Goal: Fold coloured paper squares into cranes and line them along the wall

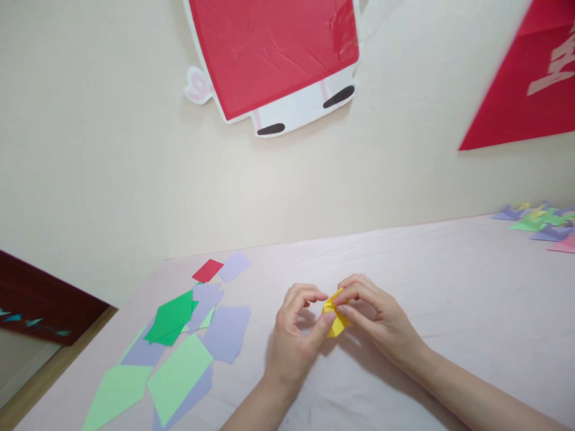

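A small yellow folded paper is held between my two hands, low over the pale cloth-covered surface. My left hand grips its left side, the thumb pressed on the paper and the index finger curled at its upper edge. With thumb and fingers, my right hand pinches the paper's upper right part. Several creases and a raised flap show on the paper, though my fingertips cover some of its edges.
Loose paper sheets in light green, dark green, purple and red lie at the left. Folded paper pieces are heaped at the far right. Behind the surface rises a wall with red decorations.
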Motion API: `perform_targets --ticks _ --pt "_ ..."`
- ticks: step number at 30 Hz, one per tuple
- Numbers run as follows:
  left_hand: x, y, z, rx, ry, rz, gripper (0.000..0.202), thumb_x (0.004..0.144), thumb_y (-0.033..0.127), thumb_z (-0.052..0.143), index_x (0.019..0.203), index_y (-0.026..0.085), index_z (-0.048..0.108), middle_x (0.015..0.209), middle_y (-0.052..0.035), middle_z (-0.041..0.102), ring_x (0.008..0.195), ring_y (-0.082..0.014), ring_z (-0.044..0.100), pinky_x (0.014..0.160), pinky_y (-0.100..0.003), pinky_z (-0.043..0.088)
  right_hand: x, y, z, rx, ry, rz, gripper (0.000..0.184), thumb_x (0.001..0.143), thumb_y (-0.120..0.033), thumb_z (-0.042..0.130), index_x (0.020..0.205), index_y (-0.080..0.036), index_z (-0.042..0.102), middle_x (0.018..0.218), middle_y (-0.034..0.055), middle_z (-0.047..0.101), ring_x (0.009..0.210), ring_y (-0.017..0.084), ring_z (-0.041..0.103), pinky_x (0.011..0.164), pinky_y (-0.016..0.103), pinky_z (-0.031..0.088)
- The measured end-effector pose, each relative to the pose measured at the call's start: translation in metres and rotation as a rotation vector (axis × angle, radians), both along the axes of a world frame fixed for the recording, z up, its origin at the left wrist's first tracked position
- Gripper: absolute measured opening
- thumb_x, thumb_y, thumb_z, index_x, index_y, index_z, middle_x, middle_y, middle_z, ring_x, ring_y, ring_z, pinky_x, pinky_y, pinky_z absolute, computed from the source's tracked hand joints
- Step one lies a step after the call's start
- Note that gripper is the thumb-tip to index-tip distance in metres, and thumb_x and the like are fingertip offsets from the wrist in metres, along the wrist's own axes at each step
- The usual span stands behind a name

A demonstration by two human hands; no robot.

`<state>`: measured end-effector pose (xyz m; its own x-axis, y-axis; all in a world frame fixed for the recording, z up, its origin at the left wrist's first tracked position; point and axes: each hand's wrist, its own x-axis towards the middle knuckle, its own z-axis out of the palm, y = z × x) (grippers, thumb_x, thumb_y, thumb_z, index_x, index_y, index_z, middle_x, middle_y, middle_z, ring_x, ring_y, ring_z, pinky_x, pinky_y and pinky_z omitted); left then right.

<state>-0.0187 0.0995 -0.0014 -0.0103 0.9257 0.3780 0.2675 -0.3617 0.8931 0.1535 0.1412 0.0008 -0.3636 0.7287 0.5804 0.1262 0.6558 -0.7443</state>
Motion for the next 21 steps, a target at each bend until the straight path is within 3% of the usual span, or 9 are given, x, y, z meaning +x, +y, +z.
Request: perform_targets --ticks 3,8,14,21 --pt "0.0009 -0.0017 0.0023 0.058 0.08 0.058 0.003 0.087 0.024 0.064 0.088 0.022 0.063 0.091 -0.001 0.06 0.09 -0.0169 0.056 0.082 -0.027 0.041 -0.0012 -0.0002 -0.0025 -0.087 -0.005 0.018 0.01 0.09 -0.017 0.058 0.083 -0.022 0.064 0.079 0.0011 0.061 0.077 0.016 0.056 0.071 0.027 0.044" --pt "0.0011 0.0004 0.0026 0.048 0.051 0.078 0.007 0.089 0.025 0.063 0.083 0.021 0.062 0.086 -0.0001 0.059 0.086 -0.0164 0.056 0.079 -0.027 0.041 -0.0013 -0.002 -0.0077 -0.255 -0.05 -0.007 0.009 0.089 -0.025 0.058 0.082 -0.02 0.06 0.07 -0.0013 0.056 0.062 0.014 0.05 0.059 0.025 0.041" --pt "0.0005 0.0002 0.0025 0.055 0.034 0.056 0.007 0.089 0.025 0.062 0.083 0.021 0.061 0.087 0.0 0.059 0.087 -0.0164 0.056 0.08 -0.027 0.041 -0.0013 -0.0018 -0.0059 -0.301 0.045 0.026 0.006 0.088 -0.024 0.06 0.092 -0.02 0.059 0.08 -0.0002 0.059 0.067 0.013 0.054 0.063 0.024 0.044" --pt "-0.0001 0.0011 0.0015 0.05 0.037 0.058 0.006 0.089 0.023 0.062 0.084 0.021 0.061 0.086 0.0001 0.059 0.086 -0.0162 0.056 0.078 -0.026 0.041 -0.0015 -0.0001 -0.0027 -0.276 0.069 0.068 0.005 0.088 -0.02 0.06 0.084 -0.02 0.063 0.078 0.0007 0.058 0.071 0.014 0.053 0.066 0.026 0.043"
